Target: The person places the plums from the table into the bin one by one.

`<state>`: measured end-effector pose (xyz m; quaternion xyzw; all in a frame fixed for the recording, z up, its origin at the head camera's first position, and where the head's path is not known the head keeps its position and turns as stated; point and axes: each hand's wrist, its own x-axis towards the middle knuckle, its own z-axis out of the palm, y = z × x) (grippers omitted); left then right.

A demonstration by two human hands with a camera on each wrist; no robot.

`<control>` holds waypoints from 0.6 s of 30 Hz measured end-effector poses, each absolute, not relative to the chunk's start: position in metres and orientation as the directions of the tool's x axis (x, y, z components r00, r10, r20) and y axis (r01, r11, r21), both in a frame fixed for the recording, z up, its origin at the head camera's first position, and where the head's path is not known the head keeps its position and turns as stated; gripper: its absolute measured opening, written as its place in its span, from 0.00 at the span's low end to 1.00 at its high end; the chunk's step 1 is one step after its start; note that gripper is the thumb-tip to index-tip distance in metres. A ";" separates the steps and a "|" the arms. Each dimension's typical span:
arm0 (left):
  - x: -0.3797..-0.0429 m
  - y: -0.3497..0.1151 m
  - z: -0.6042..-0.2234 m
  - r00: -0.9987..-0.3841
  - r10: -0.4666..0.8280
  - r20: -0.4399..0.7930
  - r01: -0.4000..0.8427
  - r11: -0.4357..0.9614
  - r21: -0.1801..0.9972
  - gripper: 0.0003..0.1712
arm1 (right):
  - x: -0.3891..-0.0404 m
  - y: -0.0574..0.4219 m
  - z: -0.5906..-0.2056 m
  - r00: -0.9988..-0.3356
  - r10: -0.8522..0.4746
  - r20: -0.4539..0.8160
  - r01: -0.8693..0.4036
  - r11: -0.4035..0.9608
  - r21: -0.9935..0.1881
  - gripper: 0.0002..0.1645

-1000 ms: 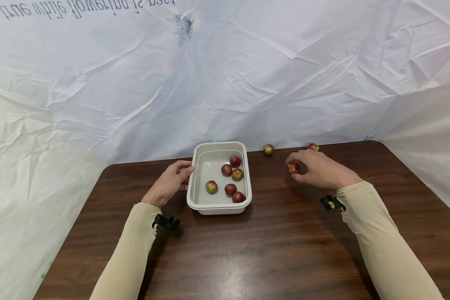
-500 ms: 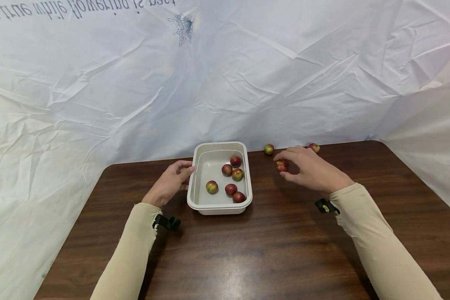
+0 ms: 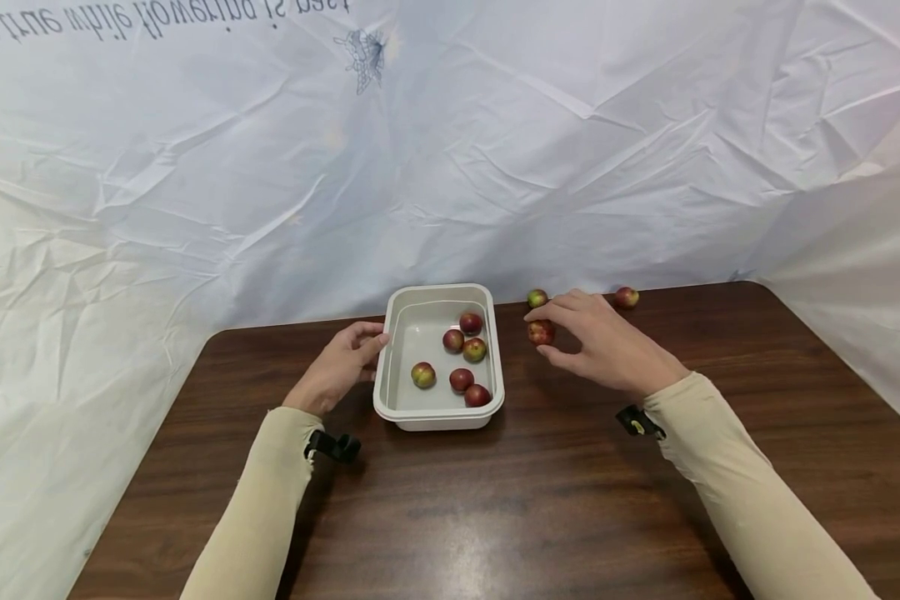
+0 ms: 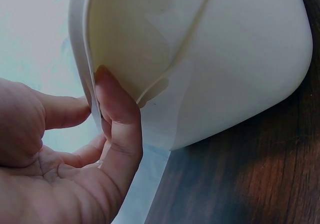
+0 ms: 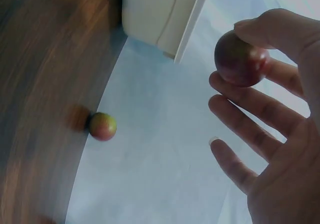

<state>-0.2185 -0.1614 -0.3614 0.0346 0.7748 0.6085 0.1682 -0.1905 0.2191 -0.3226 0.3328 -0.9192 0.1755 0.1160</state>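
Observation:
My left hand [image 3: 339,367] pinches the left rim of a white plastic container [image 3: 414,412], thumb and fingers on either side of the lip in the left wrist view. Several red-green plums [image 3: 423,375] lie spread over the container's bottom. To the right of it, my right hand [image 3: 603,342] holds another plum [image 5: 241,59] between thumb and fingertips, above the table; its other fingers reach out loosely in the right wrist view. Two more plums rest by the table's back edge: a greener one [image 3: 537,297] just behind the held plum and a redder one [image 3: 626,297] behind the hand.
The dark wooden table [image 3: 450,508] has rounded back corners. A creased white sheet [image 3: 495,167] with printed lettering hangs along the back edge and sides. Black straps with small devices sit on both wrists, the right one [image 3: 640,421] close above the table.
My right hand has moved left with the plum, nearer the container, and the redder plum at the back has come into full sight. The left hand and the container have stayed in place.

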 end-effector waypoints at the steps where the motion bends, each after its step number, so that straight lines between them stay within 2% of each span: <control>1: -0.218 -0.162 -0.361 -0.941 0.262 -0.215 -0.146 0.260 0.955 0.26 | -0.190 0.217 -0.323 -0.745 -0.574 0.341 -0.659 0.713 -0.240 0.21; 18: -0.218 -0.162 -0.362 -0.940 0.269 -0.207 -0.139 0.251 0.958 0.26 | -0.183 0.191 -0.331 -0.663 -0.596 0.453 -0.727 0.658 -0.198 0.21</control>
